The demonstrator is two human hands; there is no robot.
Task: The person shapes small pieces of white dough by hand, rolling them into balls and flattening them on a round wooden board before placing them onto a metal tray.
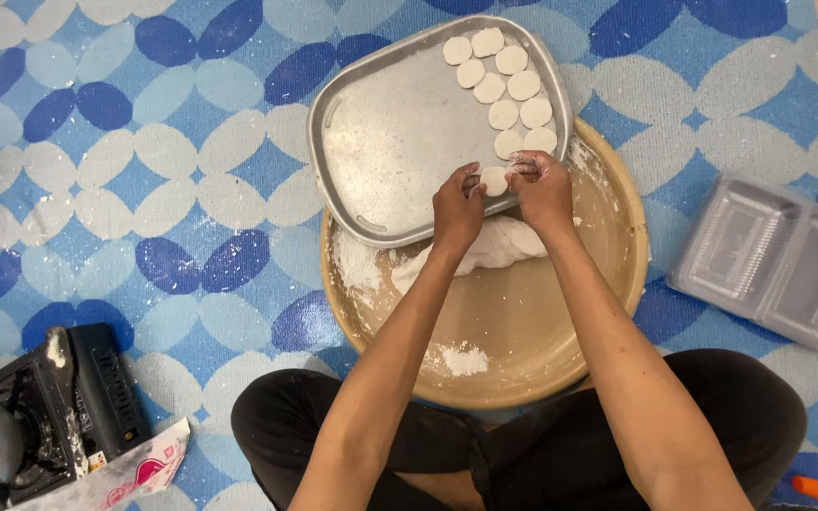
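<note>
We see a metal tray (pixel 400 151) resting tilted on the far rim of a wide tan basin (pixel 560 331). Along the tray's right side lie nine flat white dough discs (pixel 505 114) in two rough rows; the rest of its floured bed is bare. In the basin sit a lump of white dough (pixel 499 248) and patches of loose flour (pixel 464 360). We see the left hand (pixel 456 203) and right hand (pixel 542 185) pinching one small dough disc (pixel 494 181) between their fingertips, at the tray's near edge. The tray's left half offers free space. On the patterned mat (pixel 144 170), a clear plastic container (pixel 773 255) lies well right; a black stove (pixel 49 397) and a wrapper (pixel 134 468) sit near left, apart.
</note>
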